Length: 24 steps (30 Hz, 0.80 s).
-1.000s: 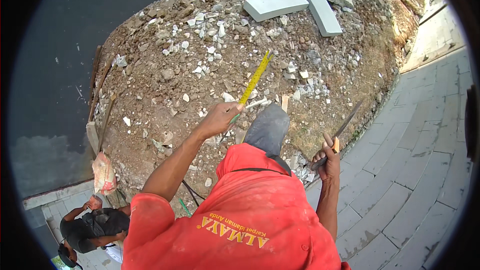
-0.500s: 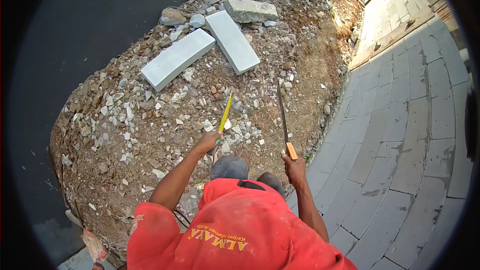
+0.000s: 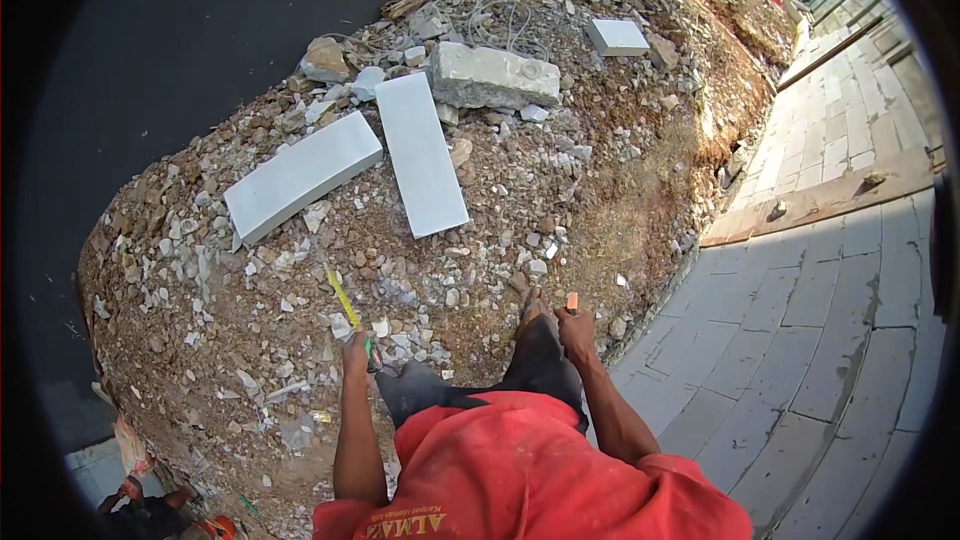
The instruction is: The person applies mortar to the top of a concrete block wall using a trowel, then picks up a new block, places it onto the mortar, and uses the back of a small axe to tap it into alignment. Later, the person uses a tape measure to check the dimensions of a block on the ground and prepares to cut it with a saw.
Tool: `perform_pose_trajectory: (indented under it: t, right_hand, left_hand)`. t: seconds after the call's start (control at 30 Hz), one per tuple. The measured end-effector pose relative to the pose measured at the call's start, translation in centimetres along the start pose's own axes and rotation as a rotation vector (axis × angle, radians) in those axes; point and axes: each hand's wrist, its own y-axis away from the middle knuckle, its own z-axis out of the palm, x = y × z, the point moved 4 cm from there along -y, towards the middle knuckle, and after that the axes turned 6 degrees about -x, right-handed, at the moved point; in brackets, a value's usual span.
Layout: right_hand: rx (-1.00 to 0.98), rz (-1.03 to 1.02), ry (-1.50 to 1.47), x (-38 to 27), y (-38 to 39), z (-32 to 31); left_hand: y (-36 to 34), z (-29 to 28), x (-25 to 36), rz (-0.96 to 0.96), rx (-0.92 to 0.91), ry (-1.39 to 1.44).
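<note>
My left hand (image 3: 356, 354) is closed around a tape measure, and its yellow blade (image 3: 343, 298) sticks out ahead over the rubble. Part of the case is hidden by the fingers. My right hand (image 3: 577, 335) grips the orange handle (image 3: 572, 301) of a long-bladed tool; its blade cannot be made out now. Two long pale blocks lie on the stones ahead: a left block (image 3: 305, 175) set slantwise and a right block (image 3: 422, 155) pointing toward me. Neither hand touches them.
Behind the blocks rests a rough concrete chunk (image 3: 495, 77), with a smaller pale block (image 3: 618, 37) farther right. Dark water (image 3: 200, 40) borders the rubble on the left. A block wall (image 3: 760, 340) with a wooden plank (image 3: 820, 202) runs along the right. Another person (image 3: 150, 508) is at lower left.
My view has shifted, so the blocks appear farther left and lower. My left hand is farther left with the tape measure. The right-hand tool's dark blade, visible earlier, no longer shows.
</note>
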Motion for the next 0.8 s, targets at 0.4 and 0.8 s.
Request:
perform_pose_trajectory:
  t: [0.4, 0.8]
  right_hand:
    - [-0.333, -0.124, 0.492, -12.8, -16.2, -5.4]
    - [-0.312, 0.088, -0.436, -12.9, -13.9, -4.6]
  left_hand:
    - [4.1, 10.5, -6.6, -0.227, 0.214, 0.017]
    - [-2.1, 20.3, 0.8, 0.016, -0.144, -0.408]
